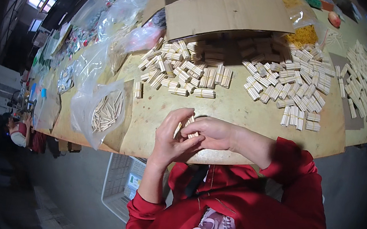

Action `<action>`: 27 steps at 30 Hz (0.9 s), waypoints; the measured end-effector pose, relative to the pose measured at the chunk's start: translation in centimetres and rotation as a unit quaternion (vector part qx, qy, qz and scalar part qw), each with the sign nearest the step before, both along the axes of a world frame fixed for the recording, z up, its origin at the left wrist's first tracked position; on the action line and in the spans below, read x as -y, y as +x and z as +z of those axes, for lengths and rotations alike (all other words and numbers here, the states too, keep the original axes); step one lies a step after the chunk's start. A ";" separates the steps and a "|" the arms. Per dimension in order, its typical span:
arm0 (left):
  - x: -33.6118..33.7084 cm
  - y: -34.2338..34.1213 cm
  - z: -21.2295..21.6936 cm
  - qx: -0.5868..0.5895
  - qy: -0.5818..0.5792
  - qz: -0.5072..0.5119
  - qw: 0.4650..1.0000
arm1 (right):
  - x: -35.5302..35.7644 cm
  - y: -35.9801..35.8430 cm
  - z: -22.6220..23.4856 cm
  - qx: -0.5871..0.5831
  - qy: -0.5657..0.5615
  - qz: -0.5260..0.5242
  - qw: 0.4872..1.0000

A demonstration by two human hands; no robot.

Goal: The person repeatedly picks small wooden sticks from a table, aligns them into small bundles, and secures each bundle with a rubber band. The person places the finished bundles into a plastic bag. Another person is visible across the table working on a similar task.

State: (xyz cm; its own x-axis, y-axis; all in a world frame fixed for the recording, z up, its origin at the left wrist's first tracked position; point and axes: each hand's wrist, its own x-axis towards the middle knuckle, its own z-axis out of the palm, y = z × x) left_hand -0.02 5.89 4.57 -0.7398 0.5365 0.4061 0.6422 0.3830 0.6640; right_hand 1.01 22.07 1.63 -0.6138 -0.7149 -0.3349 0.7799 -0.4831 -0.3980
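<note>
Gathering step: slim, pale, wood-like sticks (191, 121) seem to be getting squared into a bundle, held between both hands over the near edge of the yellowish, stained worktop (249, 112); whether a band circles them cannot be told.
Left hand (167, 133): curled round the sticks, grasping them upright-tilted.
Right hand (216, 134): fingers bent over the same sticks, grasping from the other side.
Next move: probably calls for level ends and steady pressure, so that no stick slides out.
Clear plastic bag (81, 116): thin, crinkled, glossy, its mouth spilling loose pale sticks (108, 112).
Left bundles (171, 68): short, ribbed blocks of parallel sticks, some visibly yellow-banded.
Brown cardboard carton (230, 18): flat, matt flap overhanging the bundles.
Yellow rubber bands (303, 36): springy, tangled heap.
Right bundles (297, 86): similar ribbed blocks, stacked at angles.
Far-right pile (363, 83): smooth, slender, pale sticks, heaped crosswise.
</note>
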 end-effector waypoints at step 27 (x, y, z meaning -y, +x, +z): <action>1.3 -0.5 -3.2 0.111 -0.027 0.165 0.980 | -1.3 -2.1 0.6 -0.354 0.391 -0.159 0.835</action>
